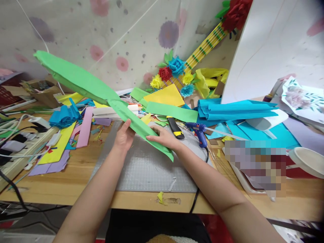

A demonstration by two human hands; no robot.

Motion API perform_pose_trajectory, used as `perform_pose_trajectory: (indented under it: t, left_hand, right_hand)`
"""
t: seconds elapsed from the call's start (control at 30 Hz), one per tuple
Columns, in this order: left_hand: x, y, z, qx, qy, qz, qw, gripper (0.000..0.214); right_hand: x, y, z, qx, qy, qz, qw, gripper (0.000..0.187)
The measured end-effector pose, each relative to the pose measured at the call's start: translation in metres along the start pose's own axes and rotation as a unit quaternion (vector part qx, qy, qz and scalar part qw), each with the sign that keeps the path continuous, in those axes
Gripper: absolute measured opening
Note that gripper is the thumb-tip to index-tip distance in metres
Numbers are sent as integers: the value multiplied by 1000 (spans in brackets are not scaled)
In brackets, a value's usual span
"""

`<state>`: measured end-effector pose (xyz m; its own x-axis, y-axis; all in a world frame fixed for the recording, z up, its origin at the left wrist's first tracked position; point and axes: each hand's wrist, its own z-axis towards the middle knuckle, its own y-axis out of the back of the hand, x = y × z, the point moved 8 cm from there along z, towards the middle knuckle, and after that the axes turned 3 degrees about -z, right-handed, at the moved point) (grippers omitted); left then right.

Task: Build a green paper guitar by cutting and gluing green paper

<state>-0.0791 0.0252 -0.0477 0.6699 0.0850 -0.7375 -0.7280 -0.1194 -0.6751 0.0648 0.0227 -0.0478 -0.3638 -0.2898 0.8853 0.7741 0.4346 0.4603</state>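
The left hand (pixel 124 135) and right hand (pixel 164 137) grasped the green paper piece (pixel 101 89), whose long axis slanted up-left past them, partly hiding the left hand.

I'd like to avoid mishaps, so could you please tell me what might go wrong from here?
The green piece could bend at its narrow middle, since its wide end juts past the left hand. The right forearm might snag the black cord beneath it, tugging the blue glue gun. The right hand could knock the yellow and black knife lying close by.
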Motion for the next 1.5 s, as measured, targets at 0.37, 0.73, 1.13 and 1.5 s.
perform_pose_trajectory:
  t: [0.37,0.73,1.13,1.5]
  left_hand:
    - [-20,22,5,-69,-30,-61,995,25]
    - [-28,56,12,-122,82,301,942,32]
    - [-31,76,10,-123,161,432,879,42]
    - [-43,14,8,128,-292,701,638,28]
  right_hand:
    - [11,17,-6,-21,-24,-219,975,68]
    - [4,47,-6,-93,-41,-397,912,67]
    - [-1,32,-5,-71,-43,-403,911,65]
    - [-9,16,-5,23,22,-409,912,66]
